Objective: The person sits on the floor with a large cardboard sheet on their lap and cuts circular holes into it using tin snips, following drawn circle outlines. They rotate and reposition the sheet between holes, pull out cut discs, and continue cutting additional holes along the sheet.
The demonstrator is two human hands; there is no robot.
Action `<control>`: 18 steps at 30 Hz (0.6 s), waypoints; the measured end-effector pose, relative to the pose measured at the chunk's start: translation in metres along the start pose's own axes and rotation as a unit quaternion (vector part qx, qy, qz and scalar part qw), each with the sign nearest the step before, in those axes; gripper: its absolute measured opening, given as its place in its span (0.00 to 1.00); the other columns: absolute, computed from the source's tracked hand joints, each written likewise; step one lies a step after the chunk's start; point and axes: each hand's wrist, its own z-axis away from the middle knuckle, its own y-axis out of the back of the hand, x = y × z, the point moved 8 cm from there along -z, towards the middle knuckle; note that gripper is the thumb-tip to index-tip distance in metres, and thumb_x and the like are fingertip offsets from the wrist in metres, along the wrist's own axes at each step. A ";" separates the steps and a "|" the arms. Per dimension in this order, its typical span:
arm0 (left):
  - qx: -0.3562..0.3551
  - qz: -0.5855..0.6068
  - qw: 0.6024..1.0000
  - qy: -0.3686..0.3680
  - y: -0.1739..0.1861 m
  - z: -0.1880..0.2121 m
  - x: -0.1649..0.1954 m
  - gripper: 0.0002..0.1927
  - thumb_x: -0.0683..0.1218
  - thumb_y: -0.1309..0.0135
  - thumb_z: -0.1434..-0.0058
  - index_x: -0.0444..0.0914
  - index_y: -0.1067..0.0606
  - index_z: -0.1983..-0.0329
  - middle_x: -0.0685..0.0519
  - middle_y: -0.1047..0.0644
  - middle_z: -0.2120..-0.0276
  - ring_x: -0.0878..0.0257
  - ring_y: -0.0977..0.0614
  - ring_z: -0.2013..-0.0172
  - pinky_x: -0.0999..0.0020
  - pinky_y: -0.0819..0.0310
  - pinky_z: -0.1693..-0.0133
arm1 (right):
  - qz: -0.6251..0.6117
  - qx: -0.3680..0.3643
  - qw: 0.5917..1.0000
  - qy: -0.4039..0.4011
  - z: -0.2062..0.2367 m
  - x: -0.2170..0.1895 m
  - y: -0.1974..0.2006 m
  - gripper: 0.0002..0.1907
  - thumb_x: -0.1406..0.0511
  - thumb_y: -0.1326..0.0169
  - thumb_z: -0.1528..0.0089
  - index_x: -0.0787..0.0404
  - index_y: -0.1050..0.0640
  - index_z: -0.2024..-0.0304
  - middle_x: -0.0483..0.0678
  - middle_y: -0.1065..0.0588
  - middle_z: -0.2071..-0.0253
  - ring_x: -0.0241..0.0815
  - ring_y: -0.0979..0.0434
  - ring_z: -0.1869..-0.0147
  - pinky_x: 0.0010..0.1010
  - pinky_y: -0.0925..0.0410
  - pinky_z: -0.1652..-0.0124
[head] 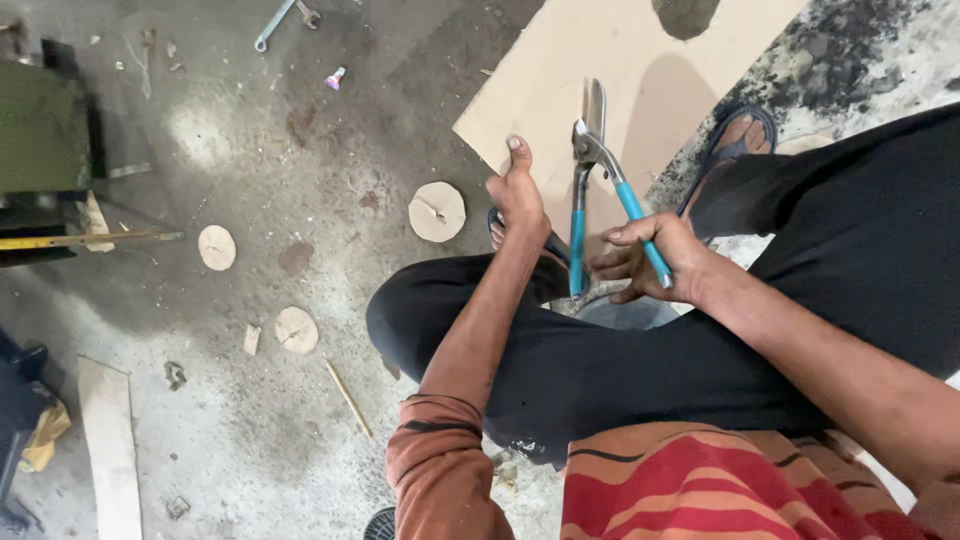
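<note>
Your right hand (655, 262) grips the blue-handled snips (597, 190), fingers curled around the right handle, blades resting on the tan board (560, 75). Your left hand (517, 190) pinches the board's near-left edge, thumb on top. Left of the board, three round cut discs (437, 211) lie on the bare concrete floor (250, 160), well apart.

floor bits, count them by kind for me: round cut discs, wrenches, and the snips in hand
Round cut discs: 3, one by the board edge, one further left, one lower down
Wrenches: 1, lying at the top
Blue-handled snips: 1, in the right hand
Total: 5
</note>
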 end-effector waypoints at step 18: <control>-0.078 -0.028 0.982 -0.172 -0.007 -0.026 0.023 0.32 0.54 0.38 0.29 0.16 0.27 0.68 0.50 0.28 0.68 0.63 0.30 0.64 0.61 0.29 0.63 | 0.171 0.039 0.957 0.231 0.014 -0.122 0.000 0.09 0.64 0.42 0.34 0.65 0.22 0.58 0.39 0.33 0.79 0.28 0.40 0.83 0.21 0.47 0.84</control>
